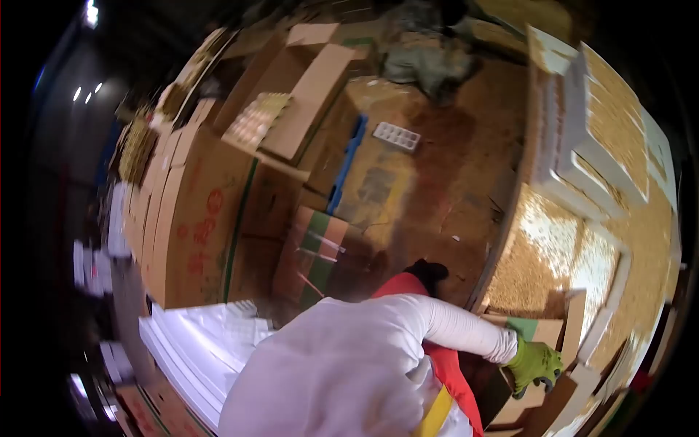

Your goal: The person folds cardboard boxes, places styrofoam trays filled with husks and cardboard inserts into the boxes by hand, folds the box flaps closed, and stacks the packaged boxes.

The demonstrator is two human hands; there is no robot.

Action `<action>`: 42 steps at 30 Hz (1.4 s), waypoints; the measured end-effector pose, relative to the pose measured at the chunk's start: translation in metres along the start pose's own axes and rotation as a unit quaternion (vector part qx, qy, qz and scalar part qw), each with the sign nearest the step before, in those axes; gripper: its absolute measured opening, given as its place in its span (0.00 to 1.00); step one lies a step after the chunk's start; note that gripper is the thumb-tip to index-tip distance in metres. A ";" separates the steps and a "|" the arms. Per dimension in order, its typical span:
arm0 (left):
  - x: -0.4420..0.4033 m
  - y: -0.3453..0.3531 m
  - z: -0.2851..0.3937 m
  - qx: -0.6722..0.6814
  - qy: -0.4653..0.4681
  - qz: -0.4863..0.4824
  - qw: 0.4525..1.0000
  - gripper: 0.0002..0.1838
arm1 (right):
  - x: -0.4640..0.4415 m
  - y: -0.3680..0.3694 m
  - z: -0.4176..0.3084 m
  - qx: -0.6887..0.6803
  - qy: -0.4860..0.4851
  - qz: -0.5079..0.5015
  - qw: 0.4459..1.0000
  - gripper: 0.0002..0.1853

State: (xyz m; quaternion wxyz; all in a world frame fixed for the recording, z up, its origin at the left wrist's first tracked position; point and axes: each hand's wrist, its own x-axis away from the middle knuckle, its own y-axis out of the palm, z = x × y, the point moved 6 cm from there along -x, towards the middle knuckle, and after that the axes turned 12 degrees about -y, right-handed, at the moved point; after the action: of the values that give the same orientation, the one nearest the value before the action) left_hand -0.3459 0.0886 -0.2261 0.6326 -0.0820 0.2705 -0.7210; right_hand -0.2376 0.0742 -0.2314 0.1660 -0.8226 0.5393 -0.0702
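Observation:
My right hand (535, 364), in a green glove with dark fingertips, is at the lower right at the end of a white sleeve. Its fingers curl down over the upper part of an open cardboard box (547, 331) with a green stripe and raised flaps. The inside of this box is mostly hidden. My left hand does not show; the white-clothed torso fills the bottom middle.
Large cartons (200, 226) with red print stand at the left, near an open carton holding a tray of eggs (258, 120). White foam boxes (604, 124) sit on a grain-covered surface (520, 269) at the right. A white tray (397, 136) lies on the floor.

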 end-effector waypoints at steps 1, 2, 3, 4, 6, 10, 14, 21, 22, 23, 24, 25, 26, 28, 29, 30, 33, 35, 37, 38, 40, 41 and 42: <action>0.009 -0.007 -0.005 -0.045 -0.043 0.068 0.996 0.46 | -0.008 0.014 -0.001 0.004 -0.007 -0.031 0.999 0.24; 0.016 0.036 -0.038 -0.072 -0.101 0.150 0.981 0.58 | -0.015 0.028 -0.001 0.007 -0.012 -0.058 0.998 0.24; 0.027 0.061 -0.058 -0.051 -0.185 0.123 0.974 0.60 | -0.021 0.040 -0.002 0.012 -0.018 -0.081 0.996 0.25; 0.031 0.065 -0.068 -0.007 -0.266 0.093 0.959 0.58 | -0.027 0.053 -0.003 0.012 -0.028 -0.105 0.994 0.25; 0.029 0.057 -0.078 0.026 -0.344 0.033 0.938 0.55 | -0.033 0.063 -0.008 0.025 -0.045 -0.120 0.991 0.26; 0.058 -0.008 -0.035 -0.003 -0.358 0.025 0.933 0.51 | -0.032 0.052 -0.018 0.049 -0.057 -0.104 0.992 0.27; 0.059 0.017 -0.046 0.045 -0.333 0.053 0.940 0.48 | 0.004 -0.034 -0.022 0.060 -0.015 0.004 0.998 0.28; 0.041 0.032 -0.051 0.304 -0.252 -0.233 0.889 0.24 | 0.175 -0.154 -0.025 -0.071 0.096 0.352 0.928 0.42; 0.006 0.026 0.028 0.121 -0.176 -0.210 0.954 0.24 | 0.191 -0.167 -0.023 -0.097 0.106 0.346 0.927 0.38; 0.000 0.052 0.034 0.357 -0.436 -0.200 0.802 0.27 | 0.209 -0.180 0.001 -0.138 -0.033 0.370 0.918 0.32; -0.015 0.073 0.063 0.409 -0.436 -0.214 0.773 0.28 | 0.228 -0.198 0.003 -0.205 -0.049 0.445 0.870 0.29; -0.025 0.095 0.094 0.415 -0.404 -0.241 0.779 0.30 | 0.253 -0.219 0.001 -0.273 -0.069 0.506 0.815 0.27; -0.039 0.125 0.072 0.413 -0.355 -0.228 0.807 0.29 | 0.289 -0.240 0.004 -0.134 -0.063 0.557 0.817 0.26; -0.057 0.183 0.067 0.453 -0.350 -0.267 0.775 0.30 | 0.347 -0.258 0.028 0.246 0.129 0.571 0.772 0.33; -0.065 0.217 0.094 0.490 -0.394 -0.314 0.711 0.31 | 0.370 -0.259 0.027 0.463 0.289 0.458 0.702 0.37; -0.070 0.243 0.126 0.457 -0.371 -0.341 0.733 0.31 | 0.394 -0.253 0.050 0.401 0.325 0.457 0.724 0.38; -0.082 0.312 0.124 0.027 0.273 -0.282 0.919 0.38 | 0.430 -0.207 0.095 0.398 0.351 0.508 0.678 0.39; -0.098 0.379 0.070 0.251 -0.103 -0.481 0.834 0.35 | 0.419 -0.181 0.053 0.381 0.300 0.586 0.649 0.31; -0.072 0.428 0.085 0.271 -0.416 -0.566 0.658 0.31 | 0.398 -0.152 -0.004 0.388 0.136 0.597 0.689 0.23; -0.082 0.454 0.059 0.244 -0.291 -0.566 0.732 0.32 | 0.382 -0.133 -0.003 0.336 0.024 0.605 0.721 0.22; -0.090 0.463 0.058 0.219 -0.327 -0.579 0.714 0.29 | 0.345 -0.107 -0.002 0.235 0.014 0.520 0.821 0.21; -0.095 0.462 0.056 0.204 -0.347 -0.586 0.703 0.28 | 0.333 -0.096 0.008 0.178 0.035 0.477 0.860 0.21; -0.101 0.455 0.054 0.192 -0.355 -0.588 0.701 0.26 | 0.324 -0.091 0.017 0.220 0.114 0.442 0.862 0.23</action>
State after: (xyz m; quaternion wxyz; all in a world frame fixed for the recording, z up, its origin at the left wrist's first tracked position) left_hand 0.0924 0.1455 -0.3824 0.1313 -0.3514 -0.2216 -0.9001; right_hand -0.0211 -0.1842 -0.2364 0.2932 -0.4266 0.8320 -0.1995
